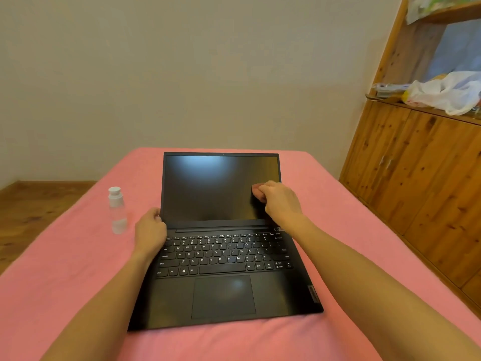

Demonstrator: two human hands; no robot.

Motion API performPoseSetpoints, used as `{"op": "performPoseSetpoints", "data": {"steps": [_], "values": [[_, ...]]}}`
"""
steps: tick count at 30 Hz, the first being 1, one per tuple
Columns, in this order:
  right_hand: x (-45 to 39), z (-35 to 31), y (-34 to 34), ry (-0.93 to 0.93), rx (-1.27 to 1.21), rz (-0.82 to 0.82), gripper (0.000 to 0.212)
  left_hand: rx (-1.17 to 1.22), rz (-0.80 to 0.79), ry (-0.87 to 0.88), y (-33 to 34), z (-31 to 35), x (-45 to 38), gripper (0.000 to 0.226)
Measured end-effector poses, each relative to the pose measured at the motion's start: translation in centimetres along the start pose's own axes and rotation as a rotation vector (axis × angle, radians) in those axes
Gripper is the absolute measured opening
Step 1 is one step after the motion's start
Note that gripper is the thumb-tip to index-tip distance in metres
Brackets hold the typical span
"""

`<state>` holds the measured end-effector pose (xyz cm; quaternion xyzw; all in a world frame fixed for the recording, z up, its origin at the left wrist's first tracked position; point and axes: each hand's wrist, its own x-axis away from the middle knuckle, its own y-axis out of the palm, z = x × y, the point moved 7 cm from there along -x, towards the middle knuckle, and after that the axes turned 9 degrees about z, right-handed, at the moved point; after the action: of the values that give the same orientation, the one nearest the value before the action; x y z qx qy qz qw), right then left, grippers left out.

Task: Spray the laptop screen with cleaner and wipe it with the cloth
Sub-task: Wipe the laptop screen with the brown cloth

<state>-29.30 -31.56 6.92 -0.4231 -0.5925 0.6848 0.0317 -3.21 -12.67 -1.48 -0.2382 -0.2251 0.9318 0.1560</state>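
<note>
From the head view, a black laptop (223, 256) lies open near the middle of the bed (325, 194), its dark screen (208, 188) upright and switched off, with pale glare near its top; the right hand (279, 201) curls its fingers round a small pinkish cloth (257, 192) and presses it against the screen's right side; the left hand (151, 230) grips the lid's lower left corner, thumb on the bezel. A clear spray bottle (117, 211) with a white cap stands upright toward the bed's left edge, just beside the left hand; it is blurred, and its contents are hard to judge; most of the cloth is hidden under the fingers. A pink cover spreads over the bed; behind is a plain wall (182, 74), with a knotty wooden cabinet (416, 183) at right carrying a white plastic bag (447, 92).
</note>
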Motion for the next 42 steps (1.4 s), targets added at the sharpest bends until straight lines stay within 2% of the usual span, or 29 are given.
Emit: {"op": "performPoseSetpoints", "data": {"steps": [12, 18, 24, 27, 30, 37, 42], "values": [[3.7, -0.9, 1.0, -0.056, 0.099, -0.084, 0.016, -0.025, 0.000, 0.009, -0.1, 0.1, 0.0, 0.026], [1.2, -0.1, 0.2, 0.142, -0.047, -0.147, 0.027, -0.007, -0.003, 0.001, 0.0, 0.0, 0.1, 0.023], [-3.7, -0.3, -2.8, 0.244, -0.141, 0.027, 0.034, 0.002, 0.004, -0.015, -0.1, 0.0, 0.1, 0.025], [-5.9, -1.2, -4.3, 0.204, -0.111, 0.102, 0.027, 0.018, 0.001, -0.024, -0.1, 0.0, 0.2, 0.023], [-7.2, -2.4, -5.0, 0.108, -0.097, 0.136, 0.029, 0.024, 0.002, -0.019, -0.1, 0.0, 0.2, 0.023], [-6.9, -2.5, -3.4, 0.115, -0.131, 0.073, 0.028, 0.006, 0.001, -0.021, -0.1, 0.0, 0.1, 0.024], [-5.5, -2.4, -2.5, 0.093, -0.028, 0.034, 0.029, 0.020, -0.003, -0.034, -0.1, 0.1, 0.2, 0.027]]}}
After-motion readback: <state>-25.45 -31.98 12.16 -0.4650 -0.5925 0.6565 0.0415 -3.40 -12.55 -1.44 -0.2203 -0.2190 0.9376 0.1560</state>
